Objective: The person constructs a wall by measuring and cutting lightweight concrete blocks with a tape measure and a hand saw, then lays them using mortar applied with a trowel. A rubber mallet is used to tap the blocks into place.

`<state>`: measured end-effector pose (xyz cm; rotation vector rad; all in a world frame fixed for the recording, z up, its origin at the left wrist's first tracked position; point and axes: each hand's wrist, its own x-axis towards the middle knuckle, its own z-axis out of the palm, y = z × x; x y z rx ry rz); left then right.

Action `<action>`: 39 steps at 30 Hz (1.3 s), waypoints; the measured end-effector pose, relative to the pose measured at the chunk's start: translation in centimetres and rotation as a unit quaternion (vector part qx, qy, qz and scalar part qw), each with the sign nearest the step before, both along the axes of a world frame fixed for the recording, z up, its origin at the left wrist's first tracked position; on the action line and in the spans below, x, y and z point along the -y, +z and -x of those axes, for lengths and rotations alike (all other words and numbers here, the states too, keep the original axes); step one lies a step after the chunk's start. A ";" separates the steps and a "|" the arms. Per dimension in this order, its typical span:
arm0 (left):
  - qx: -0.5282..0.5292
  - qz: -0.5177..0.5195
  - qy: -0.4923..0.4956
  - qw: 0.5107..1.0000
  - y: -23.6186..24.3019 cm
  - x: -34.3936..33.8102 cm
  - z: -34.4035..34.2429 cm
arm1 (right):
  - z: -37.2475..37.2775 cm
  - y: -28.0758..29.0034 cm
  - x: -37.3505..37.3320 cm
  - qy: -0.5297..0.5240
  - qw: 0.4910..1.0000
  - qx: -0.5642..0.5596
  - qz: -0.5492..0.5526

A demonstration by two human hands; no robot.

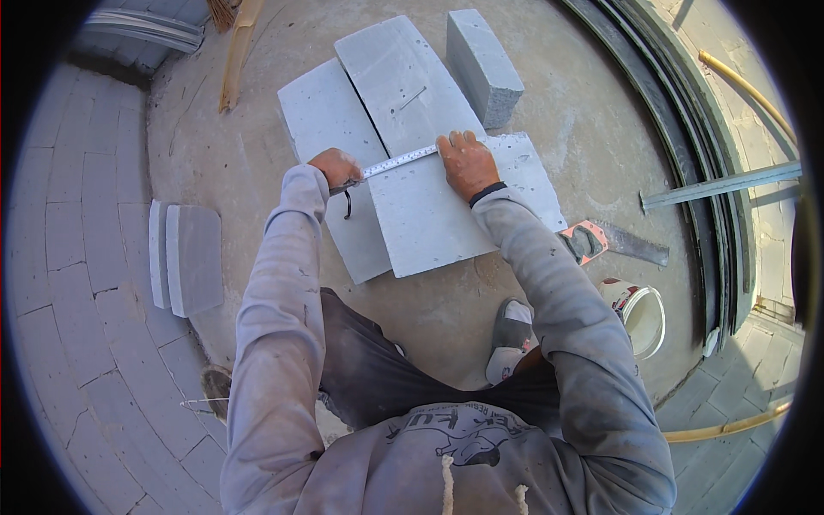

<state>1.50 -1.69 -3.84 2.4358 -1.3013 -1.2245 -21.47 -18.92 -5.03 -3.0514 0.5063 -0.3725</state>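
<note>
A tape measure is stretched across the top of a pale grey block. My left hand is closed round its near-hidden case, and a black strap loop hangs below the fingers. At the other end of the white blade, my right hand presses down with curled fingers on the block. Farther off, another grey block lies flat, with a nail on its face. Partly under these, a further block shows on the left.
A thick block stands on edge at the far right. Right of the blocks lie a handsaw with a red-and-black handle and a white bucket. Two slabs lean against the left block wall. A metal profile juts in from the right.
</note>
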 end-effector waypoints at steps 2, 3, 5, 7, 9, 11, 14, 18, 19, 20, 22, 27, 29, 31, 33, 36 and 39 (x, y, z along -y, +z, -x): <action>-0.003 0.000 0.010 1.000 0.0 0.0 0.1 | 0.1 -0.2 0.1 0.005 0.999 0.026 -0.024; -0.003 -0.004 0.016 1.000 0.1 0.0 0.1 | 0.2 -0.1 0.2 0.004 0.999 0.027 -0.023; -0.002 -0.008 0.020 1.000 0.1 0.1 0.2 | 0.3 0.0 0.1 -0.005 0.999 0.025 -0.024; 0.015 -0.010 -0.008 1.000 0.1 0.0 0.2 | 0.2 0.5 -0.5 -0.018 0.999 0.016 -0.027; 0.021 -0.017 -0.009 1.000 0.1 0.1 0.3 | 0.1 1.1 -0.7 -0.032 0.999 0.006 -0.029; 0.026 -0.024 -0.011 0.999 0.1 0.1 0.3 | 0.1 1.3 -0.8 -0.042 0.999 -0.014 -0.027; -0.006 -0.026 0.029 0.999 -0.2 0.3 0.2 | -0.2 0.5 -0.3 -0.024 1.000 0.006 -0.014; 0.018 -0.026 0.021 0.999 -0.1 0.4 0.6 | -0.4 1.1 0.2 0.004 1.000 -0.017 -0.007; 0.024 -0.028 0.018 0.999 0.0 0.4 0.6 | -0.4 1.3 0.2 0.005 0.999 -0.027 -0.018; 0.025 -0.029 0.018 0.999 0.0 0.2 0.5 | -0.5 1.5 0.1 0.006 0.999 -0.038 -0.028; 0.020 -0.021 0.011 1.000 -0.2 0.1 0.4 | -0.5 1.1 0.2 0.006 0.999 -0.038 -0.023; 0.013 -0.027 0.033 0.999 -0.4 0.2 0.7 | -0.4 1.1 0.4 0.007 0.999 -0.039 -0.031; 0.019 -0.031 0.038 0.999 -0.7 0.1 0.6 | -0.3 1.1 0.3 0.006 0.999 -0.032 -0.030; 0.020 -0.025 0.019 0.999 -0.9 -0.1 0.5 | -0.2 1.0 0.2 0.005 0.999 -0.030 -0.031; 0.021 -0.027 0.011 0.999 -0.9 -0.1 0.4 | -0.2 0.7 0.1 0.004 0.999 -0.030 -0.030; 0.022 -0.033 0.006 0.999 -1.0 -0.1 0.5 | -0.2 0.6 0.0 0.000 1.000 -0.007 -0.022; 0.036 -0.031 -0.009 0.999 -1.1 -0.3 0.5 | -0.3 1.0 -0.1 0.002 0.999 -0.028 -0.028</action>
